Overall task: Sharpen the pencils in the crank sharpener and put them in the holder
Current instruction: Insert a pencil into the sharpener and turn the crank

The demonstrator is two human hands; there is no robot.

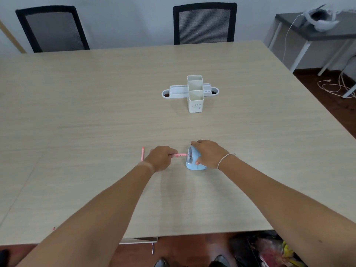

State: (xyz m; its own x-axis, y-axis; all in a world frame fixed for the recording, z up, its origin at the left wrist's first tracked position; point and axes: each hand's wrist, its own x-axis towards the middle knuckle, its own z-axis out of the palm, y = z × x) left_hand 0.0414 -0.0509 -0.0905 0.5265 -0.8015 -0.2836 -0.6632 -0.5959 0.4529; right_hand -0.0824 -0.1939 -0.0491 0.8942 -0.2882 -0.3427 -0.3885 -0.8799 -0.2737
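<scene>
Pencil in the grip (180,155): pink, with small darker print along its side.
Sharpener (193,160), at the tip of that pencil: pale blue body, clear greyish front.
Second pencil (142,154), left of the grip: pink.
Holder (195,93), far beyond the grip: white tubs, pale grey-blue tray; small dark lettering and a little grey motif on the front.
Table (96,112), under the grip: light beige wood grain.
Chairs (204,24), beyond the holder: black frames, grey mesh backs.
Wristband (224,159), right of the grip: white.
</scene>
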